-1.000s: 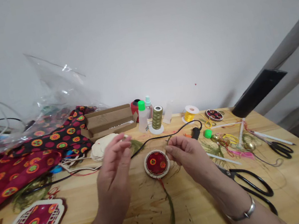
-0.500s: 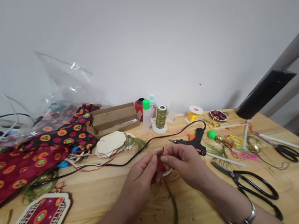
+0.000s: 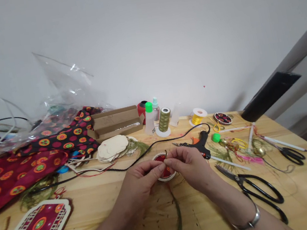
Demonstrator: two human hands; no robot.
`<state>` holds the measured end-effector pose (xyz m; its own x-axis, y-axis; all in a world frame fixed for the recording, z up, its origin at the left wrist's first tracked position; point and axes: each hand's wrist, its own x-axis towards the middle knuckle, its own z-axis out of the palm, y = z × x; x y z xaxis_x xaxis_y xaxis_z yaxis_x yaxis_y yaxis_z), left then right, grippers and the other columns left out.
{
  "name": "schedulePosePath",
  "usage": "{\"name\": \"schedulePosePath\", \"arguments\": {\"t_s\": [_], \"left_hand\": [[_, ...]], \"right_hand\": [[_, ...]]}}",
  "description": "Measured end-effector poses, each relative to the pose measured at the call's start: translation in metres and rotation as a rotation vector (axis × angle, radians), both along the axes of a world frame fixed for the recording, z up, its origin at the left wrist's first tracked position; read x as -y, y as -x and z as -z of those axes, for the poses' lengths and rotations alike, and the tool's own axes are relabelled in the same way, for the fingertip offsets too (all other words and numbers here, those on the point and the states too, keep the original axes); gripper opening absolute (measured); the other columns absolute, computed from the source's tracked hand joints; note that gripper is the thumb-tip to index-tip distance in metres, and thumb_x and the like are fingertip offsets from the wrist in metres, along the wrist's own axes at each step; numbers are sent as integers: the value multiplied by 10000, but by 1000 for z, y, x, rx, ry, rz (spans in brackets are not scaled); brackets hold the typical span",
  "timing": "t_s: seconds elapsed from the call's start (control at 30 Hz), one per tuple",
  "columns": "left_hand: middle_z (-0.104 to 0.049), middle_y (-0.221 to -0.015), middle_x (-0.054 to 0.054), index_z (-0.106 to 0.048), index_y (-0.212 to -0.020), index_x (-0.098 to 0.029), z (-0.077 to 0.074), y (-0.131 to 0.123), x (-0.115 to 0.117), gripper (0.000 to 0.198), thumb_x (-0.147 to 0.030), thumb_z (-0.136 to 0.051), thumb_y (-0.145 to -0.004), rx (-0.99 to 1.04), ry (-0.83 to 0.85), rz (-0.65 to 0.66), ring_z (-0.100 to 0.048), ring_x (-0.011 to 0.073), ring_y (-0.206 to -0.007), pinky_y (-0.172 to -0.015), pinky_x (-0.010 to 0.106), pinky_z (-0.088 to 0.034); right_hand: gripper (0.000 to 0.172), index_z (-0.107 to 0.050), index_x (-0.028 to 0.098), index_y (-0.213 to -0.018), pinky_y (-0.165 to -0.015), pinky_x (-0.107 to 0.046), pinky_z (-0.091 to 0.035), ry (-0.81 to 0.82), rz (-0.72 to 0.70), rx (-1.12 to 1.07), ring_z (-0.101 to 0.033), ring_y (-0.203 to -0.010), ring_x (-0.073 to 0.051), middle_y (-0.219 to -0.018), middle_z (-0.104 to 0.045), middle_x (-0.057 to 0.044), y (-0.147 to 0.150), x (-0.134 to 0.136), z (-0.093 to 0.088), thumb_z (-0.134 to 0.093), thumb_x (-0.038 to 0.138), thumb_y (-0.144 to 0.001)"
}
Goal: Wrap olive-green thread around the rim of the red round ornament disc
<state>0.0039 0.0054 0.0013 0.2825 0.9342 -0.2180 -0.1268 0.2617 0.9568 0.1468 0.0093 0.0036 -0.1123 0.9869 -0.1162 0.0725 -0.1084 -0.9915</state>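
Over the middle of the table, my left hand [image 3: 144, 176] and my right hand [image 3: 187, 166] meet with thumbs and forefingers pinched. Between the fingertips they hold a thin olive cord [image 3: 166, 153], whose short end sticks up; the rest of it is hidden by the fingers. Just under and behind the fingertips is a round pendant [image 3: 167, 173] with red patterned fabric and a pale rim. A green thread tassel [image 3: 177, 216] trails below it toward the front of the table, among small dark scraps.
A black glue gun [image 3: 202, 146] lies beyond my right hand, its black cable running left. Large scissors [image 3: 258, 187] lie beside my right forearm. At left is a fabric-covered plaque [image 3: 39, 225]. Behind stand an olive thread spool [image 3: 165, 121], a green-capped bottle [image 3: 149, 119] and a cardboard box [image 3: 116, 122].
My left hand's fingers have shifted and tilted, leaving more of the round pendant in sight. My right hand keeps its pinch nearly in place. The whole view has shifted slightly.
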Motion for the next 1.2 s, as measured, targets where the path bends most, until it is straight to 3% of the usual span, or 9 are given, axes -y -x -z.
{"name": "schedulePosePath", "arguments": {"t_s": [0.07,0.17,0.27,0.5,0.73,0.9,1.03,1.1,1.2], "left_hand": [[-677,-658,19,-704,-682,-150,0,0,0,127,-265,-651,-690,50,68,9,-552,112,-606,-529,182,-390],[-646,-620,12,-700,-692,-140,-1,0,0,137,-272,-683,-662,93,192,24,-378,36,-422,-365,149,-209],[-614,-601,2,-694,-681,-129,0,2,-1,151,-277,-698,-648,141,252,55,-246,10,-386,-349,154,-100],[-575,-563,-11,-690,-671,-120,3,3,-1,134,-249,-699,-635,174,268,74,-245,7,-381,-350,162,-92],[-482,-417,-63,-684,-604,-129,2,2,-1,110,-236,-692,-631,149,234,42,-221,9,-342,-349,184,-90],[-550,-440,-47,-696,-613,-134,3,2,-1,77,-207,-682,-636,159,209,-9,-318,22,-360,-376,171,-194],[-668,-603,16,-698,-670,-133,5,2,-4,101,-230,-684,-644,156,188,-51,-493,74,-478,-416,169,-272],[-654,-560,6,-696,-675,-128,5,3,-5,114,-236,-690,-642,143,183,-76,-451,54,-421,-373,164,-222],[-516,-382,-63,-694,-662,-123,3,2,-5,98,-219,-694,-640,137,174,-135,-276,9,-313,-326,168,-122]], "right_hand": [[102,-549,147,-607,-520,-219,-413,6,-6,-6,-522,-519,-104,-544,-574,16,0,1,-2,-584,198,-688],[108,-548,144,-589,-505,-205,-394,2,-14,5,-497,-502,-89,-526,-553,30,0,1,-7,-581,179,-686],[118,-549,137,-578,-504,-197,-379,0,-41,-1,-472,-492,-74,-520,-542,37,-2,1,-10,-591,172,-682],[135,-551,129,-591,-506,-197,-373,56,-98,-130,-477,-486,-67,-524,-552,33,-5,0,-7,-635,209,-660],[143,-571,128,-595,-517,-204,-382,38,-110,-119,-487,-497,-74,-524,-565,23,-5,-1,-8,-651,227,-661],[105,-574,134,-670,-561,-225,-423,27,-128,-89,-535,-555,-99,-610,-604,-1,-6,-1,-6,-599,225,-717],[111,-620,166,-810,-641,-233,-435,-154,-165,134,-562,-670,-118,-715,-630,-8,-11,-1,-6,-514,196,-794],[161,-640,185,-832,-686,-228,-422,-275,-181,275,-559,-722,-119,-769,-645,-7,-14,-1,-7,-479,173,-819],[181,-644,186,-774,-657,-213,-406,-378,-170,410,-542,-687,-112,-738,-640,0,-16,0,-10,-472,173,-829]]}}
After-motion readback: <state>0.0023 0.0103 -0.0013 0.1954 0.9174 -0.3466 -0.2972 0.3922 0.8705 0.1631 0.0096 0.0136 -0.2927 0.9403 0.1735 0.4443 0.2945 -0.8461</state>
